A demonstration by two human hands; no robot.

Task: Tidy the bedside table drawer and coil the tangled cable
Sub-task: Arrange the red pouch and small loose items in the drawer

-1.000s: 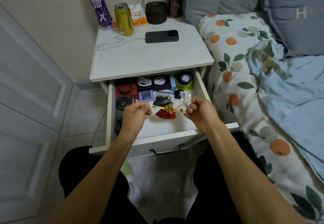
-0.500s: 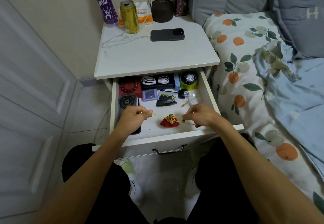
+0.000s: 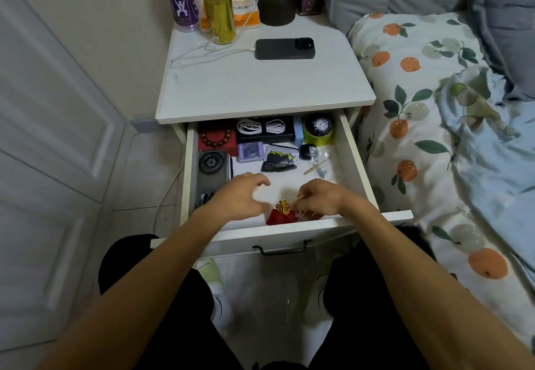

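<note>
The white drawer stands pulled out below the bedside table top. A small red pouch with a gold drawstring lies at the drawer's front edge. My right hand pinches the gold string just right of the pouch. My left hand hovers at the pouch's left with fingers loosely curved and nothing visible in them. A coiled white cable lies on a black box at the drawer's back.
The drawer also holds a red box with beads, a black phone-like device, a purple case, a black-green item and a green roll. On top lie a phone, its white cable and a can. The bed borders the right.
The pouch went from held up between both hands down to the drawer's front floor. My hands came closer together, and my left hand let go of the gold string.
</note>
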